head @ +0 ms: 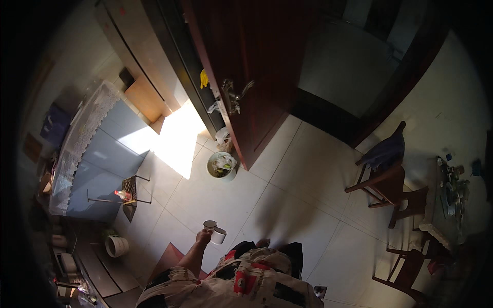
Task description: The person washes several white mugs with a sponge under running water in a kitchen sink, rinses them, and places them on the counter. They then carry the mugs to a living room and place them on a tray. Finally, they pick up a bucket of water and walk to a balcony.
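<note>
My left hand (203,236) is closed on two white mugs with dark rims, held out low to the left of my body. One mug (218,236) hangs tilted on the near side of the fingers; the other mug (210,224) sits just beyond them, close against the first. Most of the handles are hidden by the fingers. My right hand is out of view. Before me lies the tiled floor (246,204), with my patterned shirt (246,281) at the bottom of the view.
A dark red wooden door (254,77) stands ajar ahead. Beside its foot is a bucket (222,166) with scraps and bags. A small stool (130,190) bearing a bottle (123,195) stands left. Wooden chairs (385,184) and a cluttered table (431,208) are right; a white pot (116,246) is lower left.
</note>
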The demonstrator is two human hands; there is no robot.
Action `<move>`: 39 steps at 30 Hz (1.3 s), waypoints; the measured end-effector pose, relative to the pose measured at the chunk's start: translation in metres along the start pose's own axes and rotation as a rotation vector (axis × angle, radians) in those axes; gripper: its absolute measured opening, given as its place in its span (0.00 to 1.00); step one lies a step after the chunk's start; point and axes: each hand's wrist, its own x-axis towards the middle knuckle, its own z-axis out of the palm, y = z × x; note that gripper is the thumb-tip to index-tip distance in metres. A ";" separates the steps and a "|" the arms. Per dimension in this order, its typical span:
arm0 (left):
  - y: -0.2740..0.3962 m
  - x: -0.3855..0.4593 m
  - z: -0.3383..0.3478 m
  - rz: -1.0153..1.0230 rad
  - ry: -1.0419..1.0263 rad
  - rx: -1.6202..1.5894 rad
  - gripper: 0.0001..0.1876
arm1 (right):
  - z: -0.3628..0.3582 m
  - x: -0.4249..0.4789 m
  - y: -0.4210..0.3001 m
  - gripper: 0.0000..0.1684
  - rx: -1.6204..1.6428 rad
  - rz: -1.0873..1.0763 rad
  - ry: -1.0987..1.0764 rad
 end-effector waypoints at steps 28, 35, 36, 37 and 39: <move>0.692 0.220 0.151 0.245 -0.200 0.293 0.13 | 0.073 0.215 -0.910 0.13 -0.337 -0.939 -0.200; 0.984 0.257 0.174 0.507 -0.209 -0.002 0.13 | 0.054 0.265 -1.023 0.14 -0.183 -0.985 -0.015; 1.015 0.268 0.180 0.501 -0.176 -0.105 0.14 | 0.059 0.284 -1.040 0.15 -0.179 -0.957 0.022; 1.060 0.249 0.170 0.441 -0.253 -0.284 0.13 | 0.059 0.299 -1.056 0.16 -0.219 -0.900 0.089; 1.098 0.278 0.179 0.466 -0.257 -0.504 0.12 | 0.067 0.315 -1.102 0.17 -0.338 -0.799 0.140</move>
